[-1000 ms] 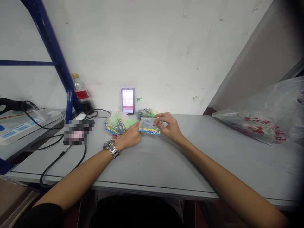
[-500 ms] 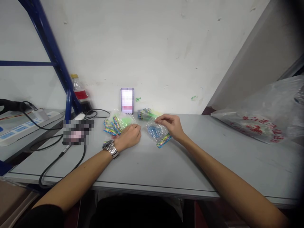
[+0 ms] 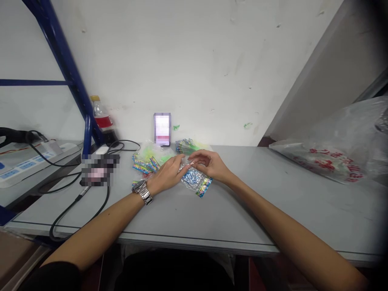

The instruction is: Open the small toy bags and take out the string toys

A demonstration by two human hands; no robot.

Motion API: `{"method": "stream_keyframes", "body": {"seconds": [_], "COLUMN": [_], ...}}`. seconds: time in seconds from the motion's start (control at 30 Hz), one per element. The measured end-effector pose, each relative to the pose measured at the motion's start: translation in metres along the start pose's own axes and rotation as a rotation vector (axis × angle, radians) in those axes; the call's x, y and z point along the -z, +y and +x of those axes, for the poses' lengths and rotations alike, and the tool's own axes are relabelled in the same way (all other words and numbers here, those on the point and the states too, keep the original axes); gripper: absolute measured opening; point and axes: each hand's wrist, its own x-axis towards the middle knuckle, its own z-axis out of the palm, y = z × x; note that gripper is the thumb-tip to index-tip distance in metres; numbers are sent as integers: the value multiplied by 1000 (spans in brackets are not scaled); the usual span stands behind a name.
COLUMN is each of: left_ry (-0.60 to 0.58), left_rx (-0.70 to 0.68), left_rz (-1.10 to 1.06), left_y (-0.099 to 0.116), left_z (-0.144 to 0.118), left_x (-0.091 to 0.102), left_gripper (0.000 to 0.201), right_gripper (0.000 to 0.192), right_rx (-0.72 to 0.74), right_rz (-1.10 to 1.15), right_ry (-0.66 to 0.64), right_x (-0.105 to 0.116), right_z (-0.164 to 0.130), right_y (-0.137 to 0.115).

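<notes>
packet (image 3: 196,181), a clear little bag with a bright printed strip along one edge and blue bits inside, lay on the table (image 3: 212,210) near the middle, held at its far end by both hands. going from the left: a power strip (image 3: 21,166) sat on a lower shelf beside a blue rack post (image 3: 65,68), with black cables (image 3: 75,198) looping across the table's left part. a bottle (image 3: 100,115) with a red label stood by the wall, next to a blurred dark item (image 3: 97,169). a fan of similar packets (image 3: 147,161) lay just left of the hands, a phone (image 3: 162,128) leaned upright on the wall behind them, and a second small stack (image 3: 188,145) lay just right of the phone. the left hand (image 3: 166,174), a metal watch (image 3: 142,190) on its wrist, rested palm down with fingers curled, its fingertips touching the packet's upper left edge. the right hand (image 3: 209,165) met it from the other side, thumb and fingers pinching the packet's top; the two hands' fingertips nearly touched. far right, a big plastic bag (image 3: 333,153) with red print lay on the table, well apart from the hands
</notes>
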Motion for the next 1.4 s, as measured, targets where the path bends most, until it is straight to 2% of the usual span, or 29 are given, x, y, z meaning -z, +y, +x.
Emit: {"method": "stream_keyframes", "body": {"seconds": [0.23, 0.37, 0.53, 0.67, 0.9, 1.13, 1.23, 1.4], "left_ry": [4, -10, 18, 46, 53, -14, -37, -94], "left_rx": [-30, 9, 94, 61, 23, 169, 208, 251], "left_rz": [-7, 46, 97, 126, -7, -119, -213, -536], "left_y": [-5, -3, 0, -2, -13, -9, -12, -20], "left_z": [0, 0, 2, 2, 4, 7, 9, 11], "left_x": [-4, -2, 1, 2, -5, -2, -3, -6], "left_gripper": [40, 38, 16, 21, 17, 24, 26, 27], "right_gripper": [30, 32, 34, 31, 10, 5, 6, 7], "right_rx": [-15, -28, -90, -155, -311, -316, -351, -266], "right_rz": [22, 28, 34, 5, -233, -453, -435, -369], "right_ry": [8, 14, 15, 25, -89, -32, -31, -130], "right_x": [-1, 0, 3, 10, 16, 12, 13, 21], "right_z": [-1, 0, 2, 4, 5, 6, 6, 6], "right_y": [-3, -1, 0, 4, 2, -2, -3, -2]}}
